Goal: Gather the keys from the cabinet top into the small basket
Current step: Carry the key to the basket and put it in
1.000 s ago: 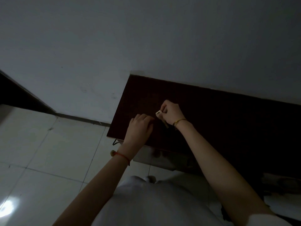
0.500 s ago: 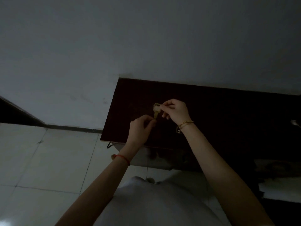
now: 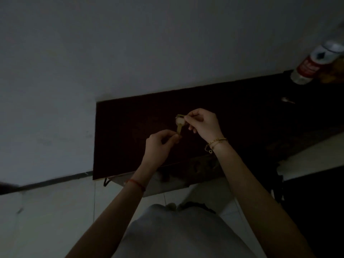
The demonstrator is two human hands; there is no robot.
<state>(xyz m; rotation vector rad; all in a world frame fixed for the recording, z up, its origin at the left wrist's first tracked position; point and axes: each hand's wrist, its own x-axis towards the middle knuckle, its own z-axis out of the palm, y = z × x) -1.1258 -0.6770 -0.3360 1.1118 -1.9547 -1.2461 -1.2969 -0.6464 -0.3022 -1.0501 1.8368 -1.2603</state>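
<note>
The scene is very dim. A brass key [image 3: 179, 125] with a pale head hangs above the dark brown cabinet top [image 3: 130, 142]. My right hand [image 3: 203, 123] pinches the key's head between thumb and fingers. My left hand [image 3: 160, 146] is just below, its fingertips closed at the tip of the key's blade. A second, silvery key [image 3: 287, 100] lies on the cabinet top far to the right, away from both hands. No basket is visible.
A plastic bottle [image 3: 314, 62] with a red and white label stands at the far right by the wall, next to something yellowish. The grey wall runs behind the cabinet. Pale floor tiles lie to the left and below.
My right hand has lifted the key off the cabinet top, and my left hand has come up to its blade. The view has swung right, bringing the bottle into sight.
</note>
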